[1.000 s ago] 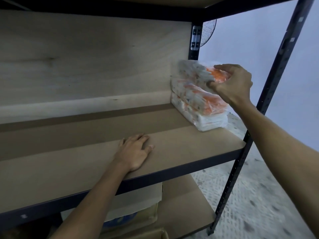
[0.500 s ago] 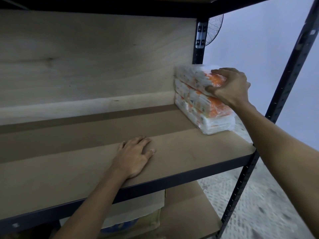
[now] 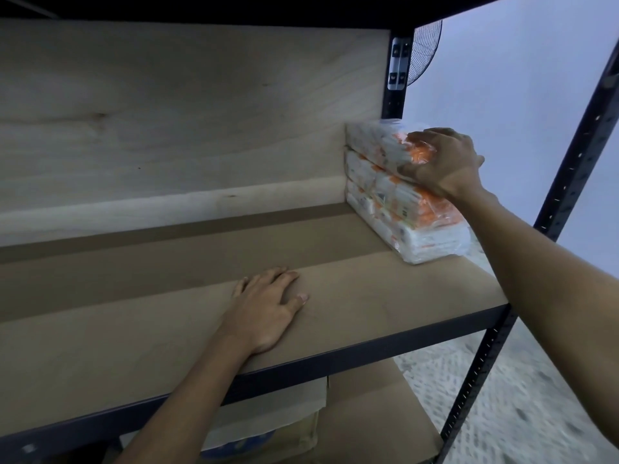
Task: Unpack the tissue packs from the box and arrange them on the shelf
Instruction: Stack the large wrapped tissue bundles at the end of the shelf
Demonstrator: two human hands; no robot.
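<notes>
Three white and orange tissue packs are stacked at the far right end of the brown shelf board (image 3: pixel 167 329), against the wooden back panel. My right hand (image 3: pixel 442 162) grips the front end of the top tissue pack (image 3: pixel 375 142), which lies level on the stack. Below it sit the middle pack (image 3: pixel 385 189) and the bottom pack (image 3: pixel 432 239). My left hand (image 3: pixel 264 309) rests flat, fingers spread, on the board near its front edge. The box is partly seen under the shelf (image 3: pixel 268 426).
Black metal uprights (image 3: pixel 569 169) frame the right side of the rack; another (image 3: pixel 397 68) stands at the back corner. A lower shelf board (image 3: pixel 375 423) holds cardboard. A fan (image 3: pixel 425 51) shows behind the rack. A speckled floor lies to the right.
The top pack has been pushed back and settled level on the stack under my right hand. My left hand has stayed flat on the shelf. The view has shifted slightly.
</notes>
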